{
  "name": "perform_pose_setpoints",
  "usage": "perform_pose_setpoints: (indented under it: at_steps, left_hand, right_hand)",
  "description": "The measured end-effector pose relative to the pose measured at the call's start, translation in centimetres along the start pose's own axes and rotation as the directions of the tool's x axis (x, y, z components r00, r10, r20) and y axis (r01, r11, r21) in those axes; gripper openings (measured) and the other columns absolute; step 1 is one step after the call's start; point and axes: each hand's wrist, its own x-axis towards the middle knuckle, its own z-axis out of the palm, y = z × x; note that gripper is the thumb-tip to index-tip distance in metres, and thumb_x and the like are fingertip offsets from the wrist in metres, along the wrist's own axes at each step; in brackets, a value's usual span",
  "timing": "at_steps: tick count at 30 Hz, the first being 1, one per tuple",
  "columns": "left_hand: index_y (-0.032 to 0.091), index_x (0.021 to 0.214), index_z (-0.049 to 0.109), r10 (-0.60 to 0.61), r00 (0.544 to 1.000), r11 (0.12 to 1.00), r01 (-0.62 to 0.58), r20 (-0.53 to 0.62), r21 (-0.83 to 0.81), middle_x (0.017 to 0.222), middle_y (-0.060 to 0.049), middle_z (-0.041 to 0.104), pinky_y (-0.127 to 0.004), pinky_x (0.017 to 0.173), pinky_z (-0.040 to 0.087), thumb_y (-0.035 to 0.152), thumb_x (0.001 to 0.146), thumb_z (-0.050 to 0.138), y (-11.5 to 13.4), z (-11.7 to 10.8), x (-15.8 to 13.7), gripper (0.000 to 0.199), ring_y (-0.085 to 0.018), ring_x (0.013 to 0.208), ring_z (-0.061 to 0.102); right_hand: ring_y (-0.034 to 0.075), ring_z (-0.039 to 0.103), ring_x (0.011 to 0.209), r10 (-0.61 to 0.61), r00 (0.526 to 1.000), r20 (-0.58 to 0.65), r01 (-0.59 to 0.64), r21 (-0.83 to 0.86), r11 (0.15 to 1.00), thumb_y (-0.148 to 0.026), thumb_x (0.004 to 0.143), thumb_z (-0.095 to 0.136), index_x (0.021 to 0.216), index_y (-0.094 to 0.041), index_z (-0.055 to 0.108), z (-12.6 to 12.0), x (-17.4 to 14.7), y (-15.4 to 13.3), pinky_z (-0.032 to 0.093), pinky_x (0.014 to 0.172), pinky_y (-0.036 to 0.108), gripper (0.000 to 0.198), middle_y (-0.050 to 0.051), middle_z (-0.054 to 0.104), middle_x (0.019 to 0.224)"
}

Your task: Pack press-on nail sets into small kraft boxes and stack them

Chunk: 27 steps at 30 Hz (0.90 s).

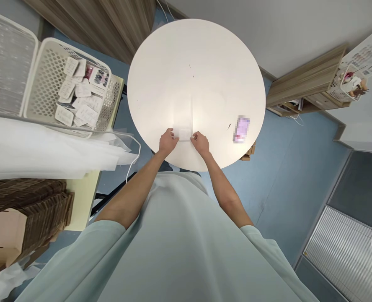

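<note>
A narrow, thin white sheet (182,113) lies lengthwise on the round white table (198,46), hard to tell from the tabletop. Its near end looks doubled over into a small flat rectangle (184,134). At that end's left corner, my left hand (168,141) pinches the sheet between thumb and fingers. My right hand (200,143) grips the right corner the same way. Whether anything lies inside the doubled part, I cannot tell.
A blurred purple item (241,129) rests on the table at right. To the left are a white basket (35,96) of printed cards, a roll of white sheeting (41,149) and stacked flat cardboard boxes (44,214). A wooden cabinet (302,84) stands at the far right.
</note>
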Motion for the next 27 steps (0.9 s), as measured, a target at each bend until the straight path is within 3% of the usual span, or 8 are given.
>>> perform_pose_setpoints:
  at_steps: [2,5,7,9,11,14,20,27]
  left_hand:
    - [0.016,0.163,0.046,0.066,0.996,0.996,-0.062,-0.062,0.065,0.153,-0.019,0.064,-0.047,0.111,0.056,0.031,0.098,0.066,0.1,0.0,-0.3,0.07,-0.033,0.129,0.071]
    - [0.015,0.172,0.035,0.322,0.942,0.926,-0.293,-0.094,0.237,0.174,-0.022,0.043,-0.052,0.127,0.043,0.032,0.102,0.059,0.4,-0.1,-0.2,0.076,-0.038,0.158,0.047]
    - [0.015,0.176,0.029,0.486,0.874,0.824,-0.465,0.019,0.324,0.181,-0.02,0.033,-0.053,0.133,0.033,0.035,0.104,0.057,0.8,-0.3,0.6,0.08,-0.038,0.168,0.03]
    - [0.013,0.178,0.024,0.554,0.816,0.734,-0.572,0.164,0.366,0.184,-0.02,0.027,-0.052,0.135,0.028,0.038,0.103,0.058,1.2,-0.5,1.7,0.085,-0.038,0.171,0.024]
    - [0.009,0.178,0.022,0.535,0.797,0.688,-0.604,0.281,0.402,0.183,-0.021,0.028,-0.05,0.136,0.026,0.04,0.102,0.061,1.6,-0.6,2.9,0.091,-0.038,0.17,0.026]
    - [0.006,0.177,0.022,0.467,0.803,0.661,-0.595,0.37,0.456,0.182,-0.023,0.031,-0.047,0.136,0.026,0.042,0.1,0.065,1.7,-0.9,3.9,0.096,-0.039,0.168,0.032]
    - [0.008,0.177,0.025,0.463,0.783,0.592,-0.622,0.416,0.513,0.185,-0.022,0.022,-0.045,0.138,0.019,0.05,0.1,0.069,0.8,-1.5,3.3,0.098,-0.035,0.172,0.023]
    - [0.011,0.181,0.012,0.466,0.762,0.55,-0.648,0.45,0.528,0.187,-0.021,0.014,-0.049,0.14,0.014,0.055,0.1,0.069,0.6,-1.5,2.8,0.109,-0.038,0.173,0.017]
  right_hand:
    - [0.026,0.073,0.113,-0.035,0.998,-0.047,0.034,-0.025,0.999,-0.03,0.105,0.064,0.132,-0.021,0.065,-0.1,0.1,-0.2,0.061,0.097,0.041,0.028,0.01,0.075,0.126]
    - [0.029,0.068,0.128,-0.138,0.982,-0.132,0.133,-0.053,0.99,-0.029,0.106,0.06,0.141,-0.02,0.061,-0.1,0.7,-0.6,0.062,0.103,0.044,0.036,0.015,0.067,0.143]
    - [0.031,0.063,0.137,-0.224,0.963,-0.147,0.215,-0.071,0.974,-0.029,0.107,0.056,0.146,-0.02,0.059,0.0,1.2,-0.9,0.061,0.108,0.047,0.04,0.016,0.063,0.15]
    - [0.031,0.058,0.144,-0.306,0.945,-0.117,0.296,-0.097,0.95,-0.028,0.108,0.055,0.15,-0.02,0.058,0.0,1.8,-1.0,0.06,0.112,0.049,0.044,0.016,0.059,0.156]
    - [0.031,0.054,0.149,-0.38,0.923,-0.056,0.37,-0.134,0.919,-0.027,0.108,0.054,0.152,-0.02,0.058,-0.1,2.3,-1.2,0.059,0.115,0.049,0.044,0.015,0.055,0.163]
    - [0.031,0.048,0.155,-0.468,0.883,0.041,0.466,-0.201,0.861,-0.028,0.108,0.058,0.151,-0.02,0.062,-0.1,2.7,-1.2,0.053,0.122,0.051,0.043,0.015,0.053,0.168]
    - [0.035,0.04,0.164,-0.499,0.859,0.118,0.509,-0.309,0.803,-0.027,0.099,0.076,0.158,-0.017,0.057,0.1,2.2,-0.2,0.038,0.133,0.057,0.063,0.018,0.055,0.167]
    - [0.03,0.039,0.166,-0.483,0.866,0.13,0.498,-0.319,0.807,-0.021,0.102,0.064,0.165,-0.018,0.049,0.8,1.3,0.8,0.043,0.131,0.049,0.065,0.017,0.045,0.176]
